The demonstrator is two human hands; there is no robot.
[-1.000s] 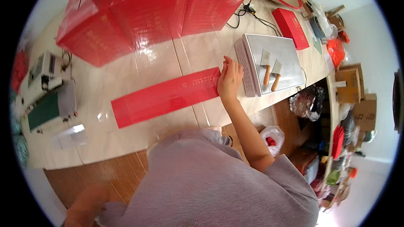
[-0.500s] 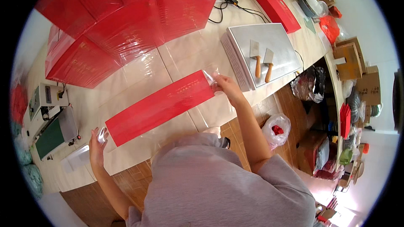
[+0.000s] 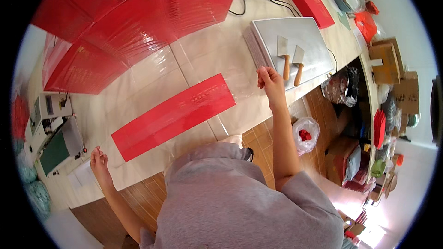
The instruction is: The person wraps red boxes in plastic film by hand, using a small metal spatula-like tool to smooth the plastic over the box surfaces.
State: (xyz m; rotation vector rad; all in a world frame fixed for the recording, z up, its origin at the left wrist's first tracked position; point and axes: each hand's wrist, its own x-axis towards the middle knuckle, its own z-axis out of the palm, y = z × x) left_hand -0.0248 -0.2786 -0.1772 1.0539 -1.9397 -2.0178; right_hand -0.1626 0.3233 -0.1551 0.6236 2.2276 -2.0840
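Observation:
A long red box (image 3: 173, 117) lies aslant on the table, with a shiny, see-through film showing at its right end. Beyond that end, near the metal slab, my right hand (image 3: 272, 84) is raised with its fingers closed in a pinch. My left hand (image 3: 99, 163) is off the box's left end, its fingers also pinched together. Neither hand touches the box. Whatever lies between the fingertips is too fine or clear to make out.
Red boxes in clear wrap (image 3: 134, 27) are stacked at the back left. Two wooden-handled scrapers (image 3: 286, 67) rest on a flat metal-topped machine (image 3: 307, 34). Another red box (image 3: 310, 5) lies behind. A machine with a green belt (image 3: 57, 152) stands left. Black cables (image 3: 272, 0) cross the table.
My right hand has moved right and up, away from the box's end, and closed into a pinch. My left hand has shifted slightly left and down, and its spread fingers have closed.

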